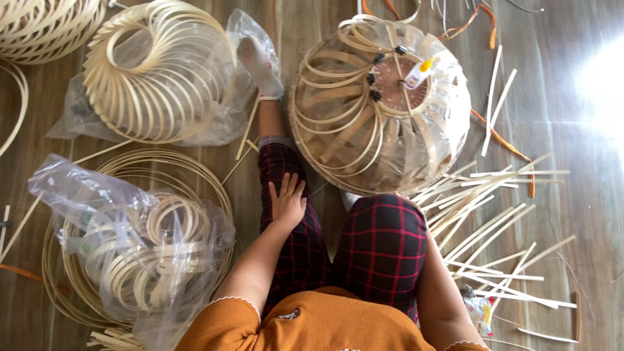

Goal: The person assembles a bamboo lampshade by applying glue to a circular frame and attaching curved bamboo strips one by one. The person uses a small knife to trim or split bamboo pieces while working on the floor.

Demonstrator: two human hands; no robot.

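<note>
Bamboo fills this floor [572,130], which is smooth brown wood with a glare patch on the right. The person sits on it in red-and-black checked trousers and an orange top, one leg stretched forward to a white sock [260,65]. The left hand [286,198] lies flat on the left thigh, fingers [289,185] loose and spread, grasping nothing. The right hand is hidden behind the right knee and arm, so I cannot tell what its fingers do. Against the raised right knee leans a lampshade [380,107], a rounded cage of thin, pale bamboo strips bowed from a wide ring up to a small reddish disc; black clips sit around that disc, and a small clear bottle [419,71] with a yellow tip lies on top. Loose flat splints [487,221] lie fanned on the floor right of the knee, straight and cream-coloured. Left of the outstretched leg, a second shade [156,71] of curved strips rests on crinkled clear plastic. Nearer the left arm, coiled hoops [130,253] lie under a wrinkled clear bag [84,195]. A third woven form [45,26] shows at the top-left corner.
</note>
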